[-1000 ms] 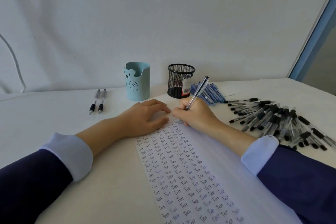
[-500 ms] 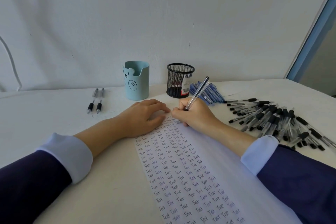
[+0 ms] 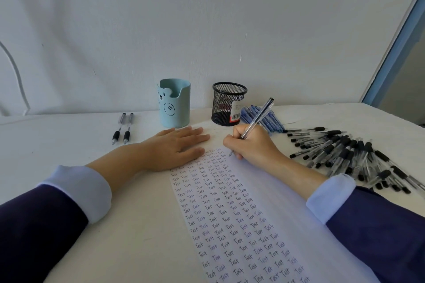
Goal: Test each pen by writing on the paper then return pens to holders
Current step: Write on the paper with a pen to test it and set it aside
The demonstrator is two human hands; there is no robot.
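Left hand (image 3: 174,149) flattened, now apart from my right hand (image 3: 254,146).
Its fingers lie straight on the paper (image 3: 287,213); right fingers grip the pen (image 3: 259,116), tip touching the top written rows.

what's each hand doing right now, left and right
Left hand: open, fingers flat, pressing on the paper.
Right hand: closed around a pen, tip on the paper.

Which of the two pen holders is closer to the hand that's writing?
The black mesh holder, standing just beyond the right hand and its pen. The pale blue bear holder stands further left, behind the flat left hand.
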